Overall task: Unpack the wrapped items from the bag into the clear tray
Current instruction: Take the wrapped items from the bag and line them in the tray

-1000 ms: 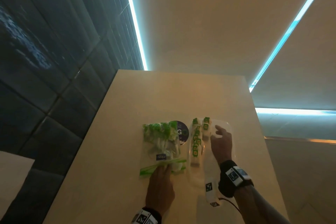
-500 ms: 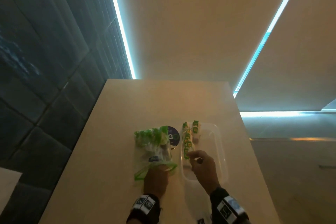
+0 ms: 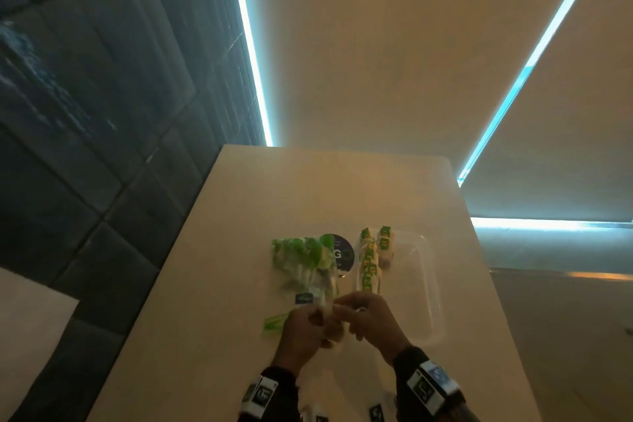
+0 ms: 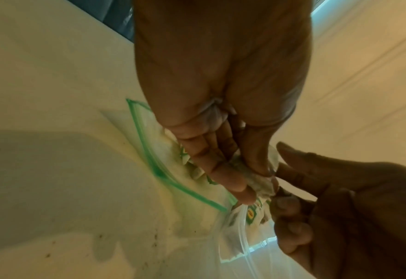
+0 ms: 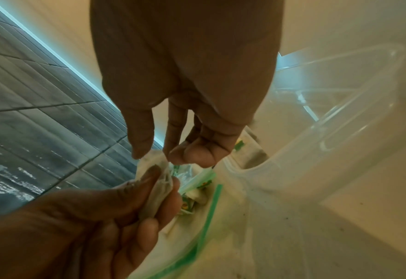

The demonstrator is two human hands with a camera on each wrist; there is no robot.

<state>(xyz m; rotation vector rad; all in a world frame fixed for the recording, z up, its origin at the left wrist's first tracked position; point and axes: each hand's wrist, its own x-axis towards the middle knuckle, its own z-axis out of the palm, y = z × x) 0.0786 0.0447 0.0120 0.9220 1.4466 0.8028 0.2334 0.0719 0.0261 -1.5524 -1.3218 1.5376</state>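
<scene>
Item 1. Worktop (image 3: 239,250): pale, rectangular, carrying everything listed here.

Item 2. Bag (image 3: 301,271): clear zip bag with a green seal strip (image 4: 149,156), lying flat on the worktop just at 9 o'clock of the tray. It holds wrapped items with green print. Its mouth faces 6 o'clock, toward the person.

Item 3. Clear tray (image 3: 428,284): shallow, transparent, with rounded corners. Wrapped items (image 3: 370,264) lie in a row along its 9 o'clock side, with more at its 12 o'clock end.

Item 4. Dark round label (image 3: 340,255): flat on the worktop between bag and tray, partly covered by the bag.

Item 5. Left hand (image 3: 301,332): at the bag's mouth, fingers (image 4: 220,169) and thumb clamped on a pale wrapped item (image 5: 160,190).

Item 6. Right hand (image 3: 370,322): just at 3 o'clock of the left hand, touching it. Thumb and forefinger (image 5: 139,136) are pinched on the top of the same wrapped item, the other fingers curled in.

Item 7. Wrist bands (image 3: 431,384): dark, with printed markers, one on each wrist.
</scene>
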